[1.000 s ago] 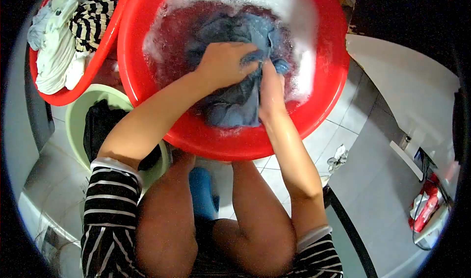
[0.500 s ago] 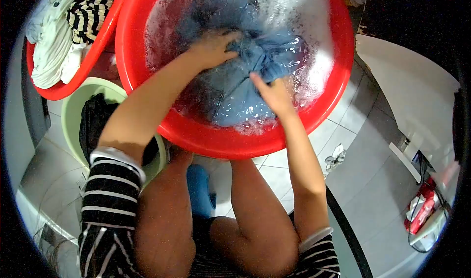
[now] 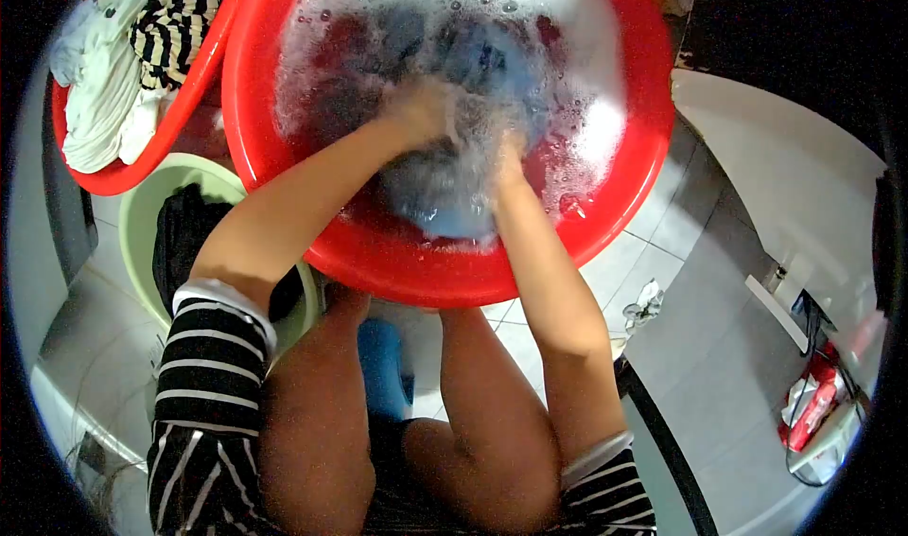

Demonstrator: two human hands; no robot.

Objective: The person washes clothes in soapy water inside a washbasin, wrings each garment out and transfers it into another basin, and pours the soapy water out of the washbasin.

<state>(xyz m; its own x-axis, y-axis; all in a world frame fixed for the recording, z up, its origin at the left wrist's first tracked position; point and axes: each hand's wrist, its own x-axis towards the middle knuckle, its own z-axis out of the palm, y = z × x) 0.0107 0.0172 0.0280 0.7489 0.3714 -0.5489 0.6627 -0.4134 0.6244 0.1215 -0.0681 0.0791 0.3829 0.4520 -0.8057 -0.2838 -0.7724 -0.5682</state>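
Soapy water fills a large red basin [image 3: 397, 276], and a blue garment [image 3: 445, 214] lies in it, partly under foam. My left hand [image 3: 421, 110] is in the water at the garment's left side. Close by on the right, my right hand [image 3: 509, 148] reaches into the same wet cloth. Splashing suds and motion blur cover the fingers of both hands, so their grip on the garment does not show. Another blue part of the cloth shows beyond my hands, under bubbles.
A second red tub [image 3: 180, 110] at upper left holds white and striped clothes [image 3: 180, 30]. Below it stands a pale green bucket [image 3: 137, 243] with dark cloth [image 3: 184, 228] inside. A blue slipper [image 3: 381, 366] is on the tiled floor. A white panel [image 3: 776, 158] stands at right.
My hands have come closer together, the right one moving left. The blue garment has bunched and sunk lower, with more foam and splashing over it.
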